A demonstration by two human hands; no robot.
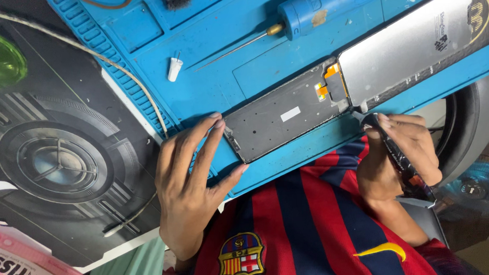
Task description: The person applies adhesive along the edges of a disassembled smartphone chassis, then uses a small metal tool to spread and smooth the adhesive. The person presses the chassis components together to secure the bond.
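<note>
My left hand [188, 182] is spread open, fingertips pressed on the short end of the grey phone frame [282, 119], which lies flat on the blue work mat [212, 61]. From that hand the frame runs off toward two o'clock. My index finger touches its upper corner, another finger its lower corner, so the end of the frame sits between them.

My right hand [404, 148] is closed around a dark slim tool [396, 152], gripping it like a pen, its tip pointing toward eleven o'clock. The tip is just beside the joint where the frame meets the silvery display panel [412, 39]; whether it touches I cannot tell. An orange flex connector [330, 77] links the two there. The panel stretches from my right hand toward one o'clock.

At twelve o'clock from the frame lies a blue electric screwdriver [332, 2]; a small white cap [174, 68] sits at ten o'clock, well apart
</note>
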